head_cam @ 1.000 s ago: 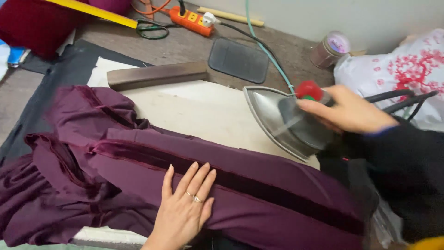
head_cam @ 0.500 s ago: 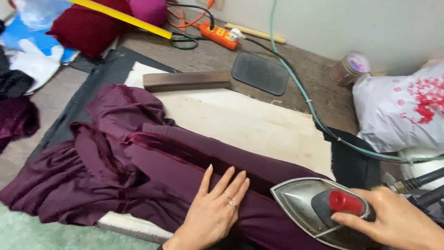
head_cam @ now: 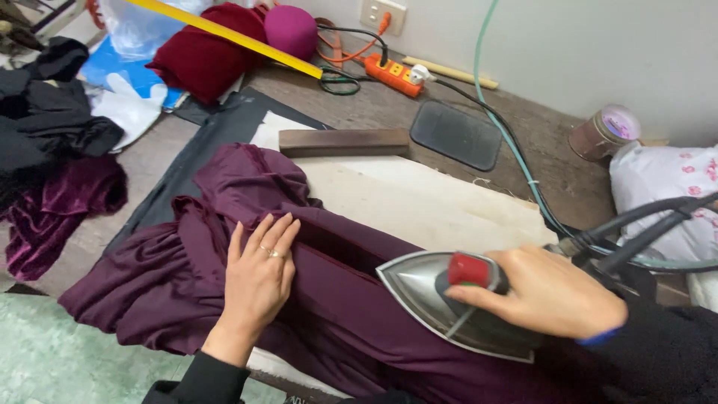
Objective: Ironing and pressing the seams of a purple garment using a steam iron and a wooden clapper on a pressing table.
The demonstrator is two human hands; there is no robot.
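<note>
Head view puts us right over the pressing pad (head_cam: 419,202) at the middle of the table (head_cam: 553,179), and we see the plum garment (head_cam: 336,314) spread along the pad's near edge, bunched in folds toward the left. We judge that cloth soft, light and limp, a bit slippery, so it wants pinning flat with a palm rather than pinching. That is what our left hand (head_cam: 258,280) does: fingers open and stretched, lying flat on the fabric just beside a long seam fold. Our right hand (head_cam: 546,292) is closed around the handle of the steam iron (head_cam: 441,299), whose soleplate sits on the garment. The iron looks heavy, rigid and hot; the handle is the only safe hold.
</note>
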